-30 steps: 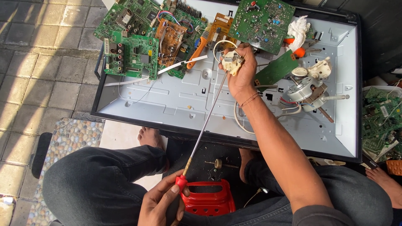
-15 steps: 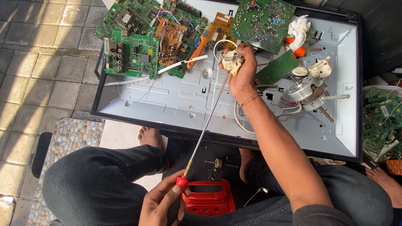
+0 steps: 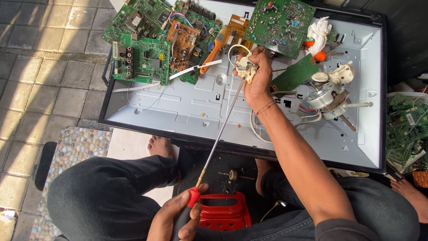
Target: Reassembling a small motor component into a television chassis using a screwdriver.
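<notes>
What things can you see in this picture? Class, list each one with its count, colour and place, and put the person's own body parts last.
Metal panel: one, grey with a black frame, on the paved ground.
Circuit boards: several, mostly green, one orange-brown, along the panel's top edge.
Small motor: one, silver, on the panel's right side.
Orange-handled tool: one, among the boards.
White rag: one, near the panel's top right corner.
Box of boards: one, green contents, at the right edge.
Red frame: one, between the legs.
Pebble mat: one, multicoloured, lower left.
Screwdriver: one, long steel shaft, red and black handle.
Small part: one, cream, with a white wire loop.
Another person's foot: one, right edge.
Left hand: grips the screwdriver handle.
Right hand: holds the small part over the panel.
</notes>
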